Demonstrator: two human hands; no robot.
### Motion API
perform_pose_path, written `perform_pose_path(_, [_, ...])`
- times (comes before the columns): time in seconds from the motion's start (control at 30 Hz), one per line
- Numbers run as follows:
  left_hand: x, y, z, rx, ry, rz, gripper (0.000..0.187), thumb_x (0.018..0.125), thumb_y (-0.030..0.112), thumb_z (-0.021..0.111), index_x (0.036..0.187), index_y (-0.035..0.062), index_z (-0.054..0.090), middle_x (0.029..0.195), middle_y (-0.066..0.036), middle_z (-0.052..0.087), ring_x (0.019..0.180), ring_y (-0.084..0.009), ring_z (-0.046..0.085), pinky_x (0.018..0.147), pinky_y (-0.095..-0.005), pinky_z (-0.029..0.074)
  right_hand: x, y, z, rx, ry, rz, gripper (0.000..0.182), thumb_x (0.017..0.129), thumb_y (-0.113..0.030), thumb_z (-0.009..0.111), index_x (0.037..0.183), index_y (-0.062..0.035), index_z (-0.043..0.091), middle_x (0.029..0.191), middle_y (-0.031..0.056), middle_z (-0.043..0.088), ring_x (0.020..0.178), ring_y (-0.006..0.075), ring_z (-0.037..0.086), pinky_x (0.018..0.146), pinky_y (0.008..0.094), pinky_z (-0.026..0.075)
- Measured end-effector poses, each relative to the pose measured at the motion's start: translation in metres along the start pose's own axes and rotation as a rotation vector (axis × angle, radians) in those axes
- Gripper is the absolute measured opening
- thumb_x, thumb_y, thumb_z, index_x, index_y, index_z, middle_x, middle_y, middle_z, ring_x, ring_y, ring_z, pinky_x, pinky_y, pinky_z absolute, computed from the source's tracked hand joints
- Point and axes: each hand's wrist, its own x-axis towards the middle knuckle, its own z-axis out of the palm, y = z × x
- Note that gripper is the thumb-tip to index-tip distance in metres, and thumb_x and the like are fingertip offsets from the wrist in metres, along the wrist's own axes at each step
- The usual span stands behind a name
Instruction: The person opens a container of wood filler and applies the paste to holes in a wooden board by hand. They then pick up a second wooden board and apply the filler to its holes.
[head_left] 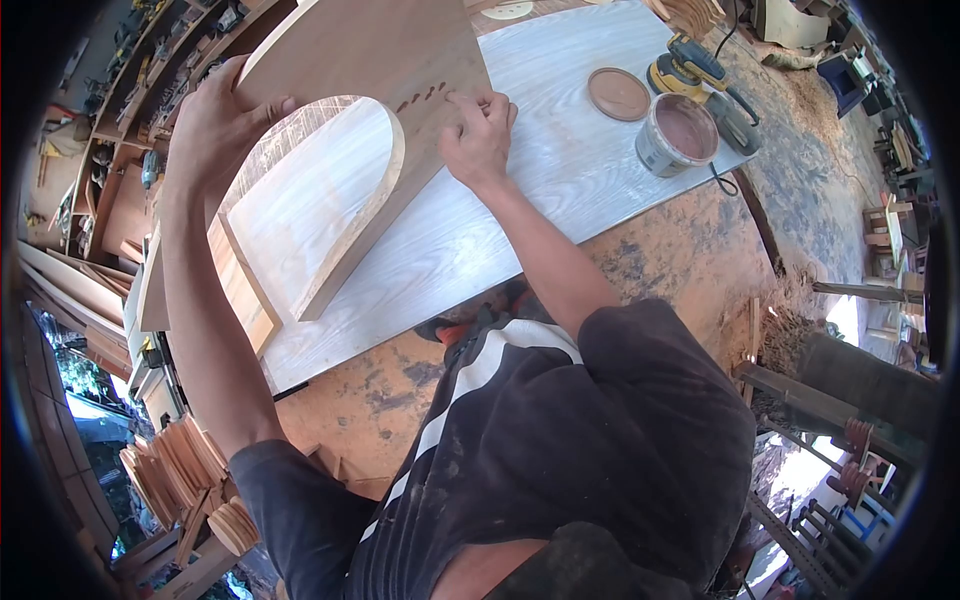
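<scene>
Here, the curved wooden panel (pixel 370 50) stood tilted over the pale, wood-grained desk (pixel 430 250), its cut-out edge towards the person. The left hand (pixel 215 125) had its grip closed on the panel's upper left edge, thumb on the near face. The right hand (pixel 478 140) touched the same face near its right edge, fingers partly curled, beside a short row of dark brown marks (pixel 422 97); whether that grip was closed on anything small, I could not tell.

Near the desk's right end sat an open tub (pixel 655 152) of brown paste, with a round brown lid (pixel 619 94) just beside it. A yellow-and-dark power tool (pixel 685 68) lay behind the tub. At the desk's left end was a flat wooden piece (pixel 250 300). Cluttered shelves (pixel 115 150) stood to the left, and stacked rounded wooden pieces (pixel 185 460) sat below them.
</scene>
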Motion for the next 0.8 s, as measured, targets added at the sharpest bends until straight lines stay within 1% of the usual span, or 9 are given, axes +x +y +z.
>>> perform_pose_path(0.13, [-0.001,-0.002,0.001,-0.022,-0.003,-0.023,0.075,0.080,0.059,0.090,0.126,0.0026,0.070,0.087,-0.009,0.075,0.077,-0.0168,0.073,0.071,-0.0344,0.055,-0.004,-0.002,-0.001,0.039,-0.018,0.057,0.046,0.075,-0.004,0.064,0.118,-0.0063,0.078,0.115,0.0202,0.051,0.106,0.0380,0.047,0.095,0.0498,0.045])
perform_pose_path(0.2, [0.001,-0.002,0.000,-0.013,0.003,-0.018,0.076,0.079,0.057,0.090,0.128,0.0027,0.069,0.089,-0.010,0.076,0.079,-0.0173,0.074,0.073,-0.0345,0.056,-0.004,-0.001,0.004,0.028,-0.014,0.042,0.045,0.075,-0.004,0.064,0.117,-0.0066,0.078,0.115,0.0202,0.051,0.106,0.0382,0.048,0.095,0.0503,0.045])
perform_pose_path(0.27, [0.002,0.000,-0.001,0.011,-0.032,-0.042,0.077,0.079,0.055,0.092,0.132,0.0033,0.069,0.092,-0.010,0.077,0.083,-0.0181,0.074,0.076,-0.0347,0.057,-0.005,0.001,0.007,0.016,-0.011,0.029,0.044,0.074,-0.004,0.064,0.116,-0.0069,0.078,0.115,0.0202,0.051,0.107,0.0384,0.048,0.095,0.0507,0.045])
perform_pose_path(0.37, [0.001,-0.003,0.000,0.000,-0.018,-0.039,0.077,0.078,0.054,0.092,0.132,0.0036,0.069,0.093,-0.010,0.077,0.083,-0.0182,0.074,0.076,-0.0348,0.057,-0.007,0.001,0.006,0.004,-0.045,-0.021,0.043,0.073,-0.003,0.064,0.114,-0.0074,0.079,0.115,0.0199,0.052,0.107,0.0384,0.048,0.095,0.0509,0.046])
perform_pose_path(0.43, [0.002,-0.008,0.001,0.005,-0.002,-0.027,0.077,0.078,0.054,0.092,0.132,0.0036,0.069,0.092,-0.009,0.078,0.082,-0.0179,0.074,0.075,-0.0345,0.057,-0.006,-0.003,-0.002,0.074,0.006,0.090,0.043,0.073,-0.002,0.063,0.112,-0.0077,0.079,0.115,0.0194,0.053,0.107,0.0381,0.048,0.094,0.0505,0.047])
perform_pose_path(0.5, [0.001,-0.007,0.002,0.006,0.010,-0.016,0.078,0.078,0.055,0.092,0.132,0.0036,0.069,0.092,-0.009,0.078,0.081,-0.0177,0.074,0.075,-0.0342,0.057,-0.005,-0.001,-0.002,0.071,0.020,0.085,0.042,0.073,-0.002,0.063,0.111,-0.0077,0.079,0.115,0.0190,0.053,0.107,0.0379,0.048,0.094,0.0500,0.047])
perform_pose_path(0.6, [0.002,-0.001,-0.001,0.002,-0.010,-0.049,0.077,0.078,0.053,0.093,0.131,0.0036,0.070,0.093,-0.010,0.078,0.082,-0.0177,0.075,0.076,-0.0341,0.057,-0.002,0.002,-0.003,0.063,0.031,0.089,0.040,0.073,-0.002,0.063,0.109,-0.0074,0.080,0.114,0.0186,0.053,0.107,0.0377,0.048,0.094,0.0494,0.047])
perform_pose_path(0.67, [0.004,-0.004,-0.002,-0.056,-0.048,-0.081,0.076,0.078,0.052,0.093,0.132,0.0036,0.070,0.095,-0.011,0.079,0.085,-0.0182,0.076,0.078,-0.0348,0.057,0.000,0.003,-0.002,0.061,0.029,0.096,0.039,0.073,-0.002,0.063,0.108,-0.0071,0.079,0.114,0.0185,0.054,0.106,0.0378,0.048,0.094,0.0492,0.047])
perform_pose_path(0.8, [0.008,-0.006,-0.002,-0.009,-0.068,-0.091,0.075,0.078,0.051,0.093,0.131,0.0031,0.070,0.098,-0.012,0.080,0.087,-0.0186,0.076,0.080,-0.0353,0.057,-0.001,0.009,0.000,0.030,0.018,0.070,0.035,0.073,-0.002,0.063,0.104,-0.0086,0.079,0.113,0.0184,0.053,0.106,0.0374,0.049,0.094,0.0483,0.046])
